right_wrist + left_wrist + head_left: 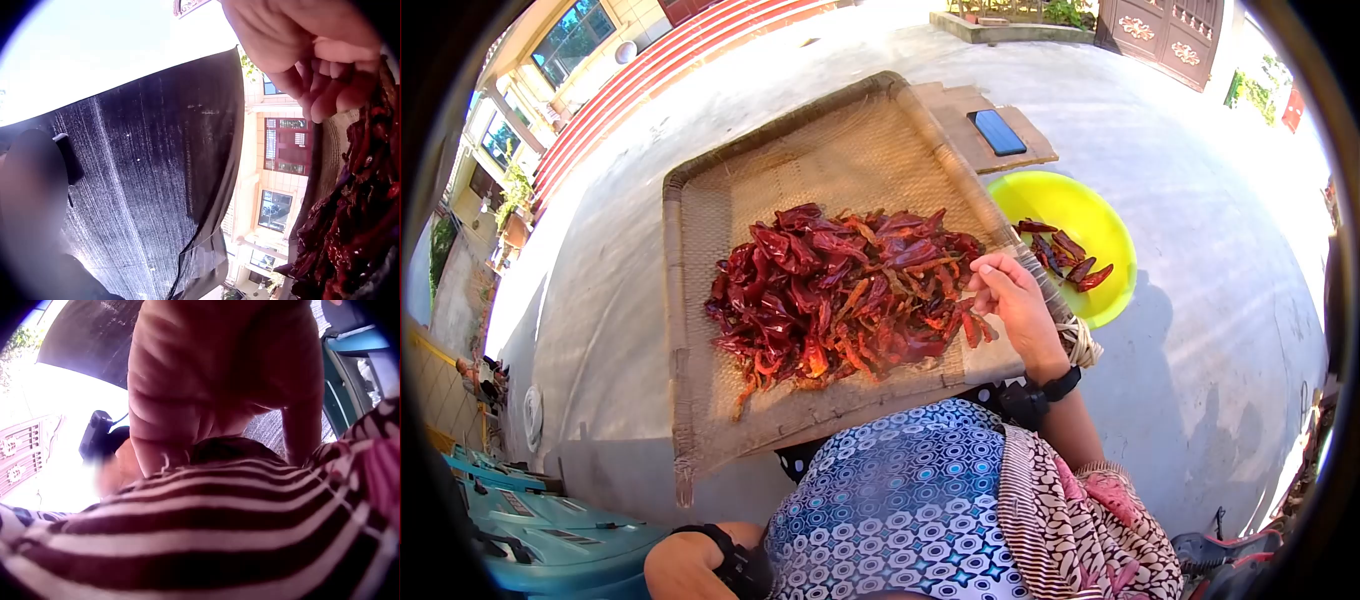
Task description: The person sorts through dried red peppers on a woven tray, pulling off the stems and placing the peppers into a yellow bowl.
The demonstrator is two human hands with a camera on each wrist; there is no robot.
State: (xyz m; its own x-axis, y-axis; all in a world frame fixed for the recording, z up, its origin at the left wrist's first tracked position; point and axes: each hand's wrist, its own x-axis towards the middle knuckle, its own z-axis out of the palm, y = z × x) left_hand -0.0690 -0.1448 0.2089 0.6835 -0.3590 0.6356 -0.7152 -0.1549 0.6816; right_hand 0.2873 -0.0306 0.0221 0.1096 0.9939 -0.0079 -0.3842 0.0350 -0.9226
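Red dried chili peppers (800,290) lie heaped on a shallow woven tray (800,165), some glossy and dark, others thin and shrivelled. My right hand (1020,305) hovers at the heap's right side, near the tray's edge. Its fingers bend loosely in the right wrist view, and nothing shows between them. Low beside the body, my left hand (225,369) rests against striped, patterned cloth (200,525). Folds of that cloth hide its fingertips. In the head view only the left forearm (680,565) shows.
A yellow-green basin (1115,255) with several dark peppers (1065,255) stands right of the tray. Behind it, a phone (998,132) lies on a flat board (945,110). Teal objects (570,530) stand at lower left. Red steps (640,85) rise beyond the concrete yard.
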